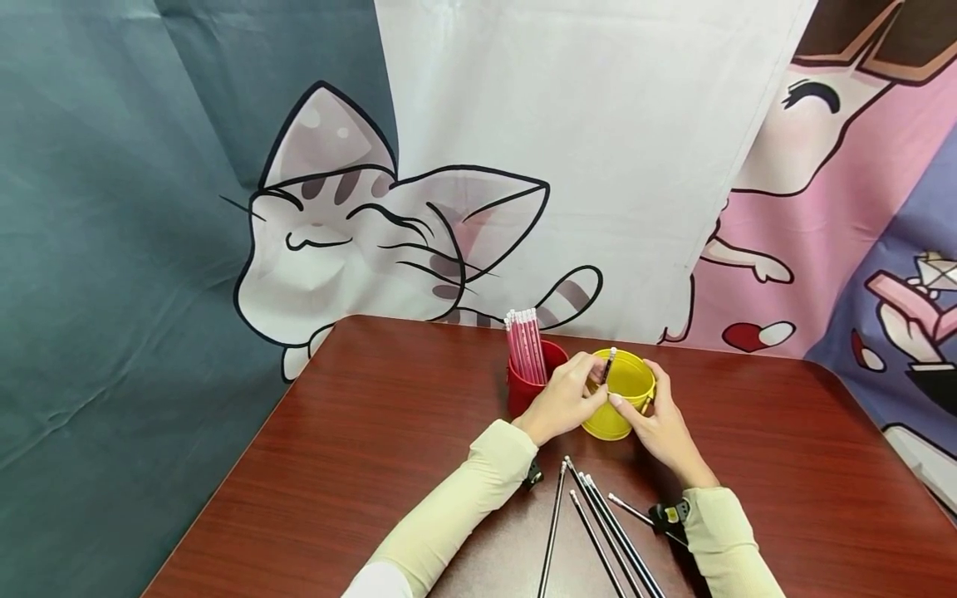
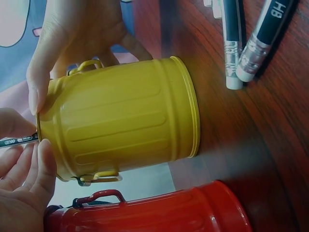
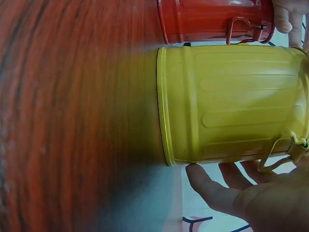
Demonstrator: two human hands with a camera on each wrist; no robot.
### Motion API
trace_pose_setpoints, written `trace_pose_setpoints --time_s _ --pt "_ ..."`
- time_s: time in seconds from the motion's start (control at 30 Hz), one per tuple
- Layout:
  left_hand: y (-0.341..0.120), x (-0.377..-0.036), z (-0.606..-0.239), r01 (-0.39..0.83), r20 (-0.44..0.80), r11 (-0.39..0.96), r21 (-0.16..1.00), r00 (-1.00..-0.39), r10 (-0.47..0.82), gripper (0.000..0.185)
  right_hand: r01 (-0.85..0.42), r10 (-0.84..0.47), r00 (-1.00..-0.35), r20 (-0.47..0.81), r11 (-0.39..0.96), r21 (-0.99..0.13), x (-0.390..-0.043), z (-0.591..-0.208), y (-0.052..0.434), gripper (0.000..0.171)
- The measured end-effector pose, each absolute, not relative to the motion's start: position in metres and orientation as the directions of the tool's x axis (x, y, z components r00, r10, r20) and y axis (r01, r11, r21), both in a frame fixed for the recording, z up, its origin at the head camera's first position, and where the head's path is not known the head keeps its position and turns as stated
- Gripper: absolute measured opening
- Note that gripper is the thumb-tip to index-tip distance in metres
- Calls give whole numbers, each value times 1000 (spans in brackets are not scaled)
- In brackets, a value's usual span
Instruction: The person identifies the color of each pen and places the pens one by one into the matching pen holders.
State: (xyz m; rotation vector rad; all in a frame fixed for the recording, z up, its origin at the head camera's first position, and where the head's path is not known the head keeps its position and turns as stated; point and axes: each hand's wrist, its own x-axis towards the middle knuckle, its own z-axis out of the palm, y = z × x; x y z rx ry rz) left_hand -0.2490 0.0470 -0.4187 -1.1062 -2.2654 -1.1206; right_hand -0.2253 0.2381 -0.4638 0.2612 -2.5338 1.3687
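My left hand (image 1: pixel 591 392) pinches a black pencil (image 1: pixel 609 365) that stands tilted, its lower end inside the mouth of a yellow metal bucket (image 1: pixel 624 390). My right hand (image 1: pixel 643 411) grips that bucket, thumb on the near rim and fingers round its right side. In the left wrist view the pencil (image 2: pixel 19 140) meets the yellow bucket's (image 2: pixel 120 121) rim between my left fingers (image 2: pixel 29 164), with the right hand (image 2: pixel 72 34) behind. The right wrist view shows the right hand (image 3: pixel 241 193) beside the bucket's (image 3: pixel 231 101) wall.
A red bucket (image 1: pixel 527 378) holding several pink pencils (image 1: pixel 525 345) stands just left of the yellow one, touching or nearly so. Several black pencils (image 1: pixel 598 523) lie on the dark wooden table (image 1: pixel 359 465) between my forearms. A cartoon cloth backdrop hangs behind the table.
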Motion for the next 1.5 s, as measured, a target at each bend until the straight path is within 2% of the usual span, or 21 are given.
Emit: trace_pose_setpoints --time_s 0.33,0.73,1.1,1.4,1.5 --pt "44 -245 -426 779 630 355 517 -627 459 32 -270 -40 -955 295 538 -799 -225 -464 237 77" --pt "41 -235 -434 813 712 329 481 -581 394 32 -301 -41 -943 332 532 -791 -225 -464 236 77" --pt "39 -222 -440 794 668 328 511 -607 430 29 -313 -53 -940 337 528 -789 -225 -467 236 78" --pt "32 -209 -443 821 660 332 465 -571 488 24 -318 -58 -940 337 513 -797 -225 -464 238 77" --pt "27 -202 -444 811 641 361 460 -585 497 23 -308 -59 -944 325 509 -804 -224 -464 237 78"
